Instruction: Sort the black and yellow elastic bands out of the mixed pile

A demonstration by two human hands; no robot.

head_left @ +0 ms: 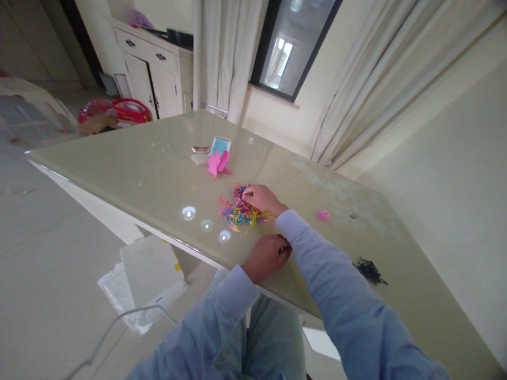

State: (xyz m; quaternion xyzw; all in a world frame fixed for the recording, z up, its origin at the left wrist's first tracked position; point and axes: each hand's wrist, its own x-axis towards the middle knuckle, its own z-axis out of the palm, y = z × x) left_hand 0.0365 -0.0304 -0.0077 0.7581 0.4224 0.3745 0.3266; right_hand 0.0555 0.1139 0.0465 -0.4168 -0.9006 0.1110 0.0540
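Two hands at work: right hand (pixel 262 199) pinched on the far rubber-band pile (pixel 241 211), left hand (pixel 268 255) curled shut near the tabletop (pixel 150 169) edge.

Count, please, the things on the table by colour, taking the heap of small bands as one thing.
Multicoloured: 1, the heap of bands under the right hand
Pink: 2, folded paper, small round piece
Blue: 1, face mask
Black: 1, tangle
Total: 5

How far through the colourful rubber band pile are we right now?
Done: a small black clump lies apart on the table, perhaps sorted out already. In hand: the right hand picks at the rubber band pile; the left hand is closed near the edge, contents hidden. Left: most of the pile remains mixed.
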